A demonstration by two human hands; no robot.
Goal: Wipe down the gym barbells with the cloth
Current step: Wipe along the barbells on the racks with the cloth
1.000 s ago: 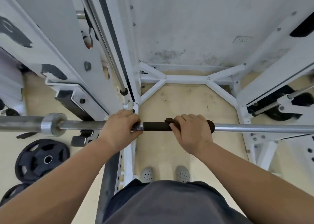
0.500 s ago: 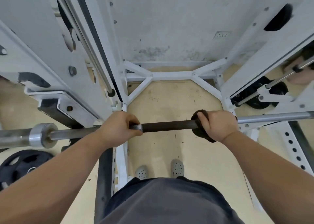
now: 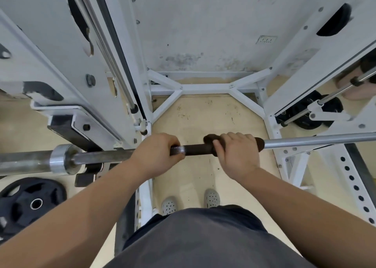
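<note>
The left grip [image 3: 156, 149] is curling tight around the barbell [image 3: 317, 140]; the right grip [image 3: 238, 154] is clasping a dark cloth [image 3: 209, 139] against it.

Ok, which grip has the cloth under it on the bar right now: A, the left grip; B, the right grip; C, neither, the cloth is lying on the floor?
B: the right grip is curled round the dark cloth, which is wrapped on the barbell, while the left grip holds the bar directly with no cloth under it.
</note>
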